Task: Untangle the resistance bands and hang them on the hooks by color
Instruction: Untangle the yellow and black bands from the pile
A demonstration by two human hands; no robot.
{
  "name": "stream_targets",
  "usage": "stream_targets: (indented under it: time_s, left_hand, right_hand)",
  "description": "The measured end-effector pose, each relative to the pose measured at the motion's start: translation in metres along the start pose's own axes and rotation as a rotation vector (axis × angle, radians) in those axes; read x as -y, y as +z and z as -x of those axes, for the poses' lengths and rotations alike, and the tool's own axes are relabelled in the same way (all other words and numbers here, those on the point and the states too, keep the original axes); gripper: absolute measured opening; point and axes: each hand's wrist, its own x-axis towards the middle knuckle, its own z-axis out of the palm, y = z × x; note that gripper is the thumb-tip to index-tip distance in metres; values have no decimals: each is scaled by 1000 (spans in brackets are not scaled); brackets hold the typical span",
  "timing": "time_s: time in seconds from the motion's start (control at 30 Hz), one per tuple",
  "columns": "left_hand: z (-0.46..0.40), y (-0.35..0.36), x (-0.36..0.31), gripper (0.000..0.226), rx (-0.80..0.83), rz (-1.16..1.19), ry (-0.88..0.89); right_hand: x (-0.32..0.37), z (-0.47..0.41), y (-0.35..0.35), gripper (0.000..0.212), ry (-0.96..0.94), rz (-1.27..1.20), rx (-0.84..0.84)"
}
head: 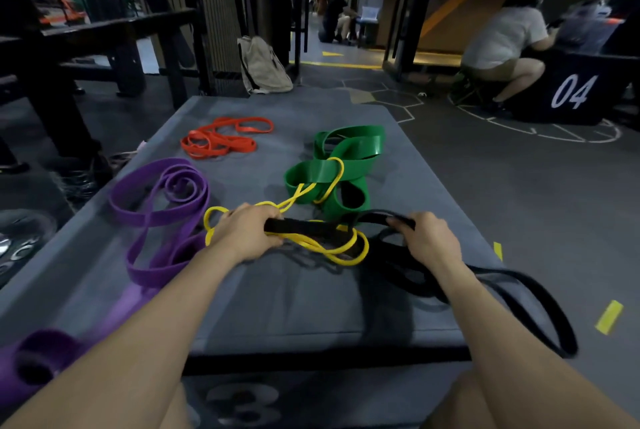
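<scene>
On the grey surface (263,297): orange band (221,141) coiled far left, purple band (162,217) looped left, green band (341,165) heaped centre, yellow band (325,248) threaded through it and the black band (485,286).

A: Free room? Bare mat (277,297) near centre between the two forearms, plus a bare strip far right of the green band (346,158).

B: Obstacles?

A: Purple band (162,206) sprawls along the left side. Orange band (221,139) far left. Yellow band (311,245) and black band (450,283) cross mid-mat, tangled together; black loop hangs off the right edge.
</scene>
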Motion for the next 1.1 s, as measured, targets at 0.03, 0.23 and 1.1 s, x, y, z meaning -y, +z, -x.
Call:
stream_targets:
  time_s: [0.03, 0.23, 1.1]
  left_hand:
    - [-1, 2, 1, 36, 4, 72, 29]
    - [1, 0, 1, 45, -134, 428, -9]
    - [5, -13, 52, 26, -49, 169, -151]
  right_hand:
    - [-2, 0, 1, 38, -30, 13, 32]
    - [10, 3, -8, 74, -280, -14, 199]
    - [123, -11, 54, 21, -230, -664, 192]
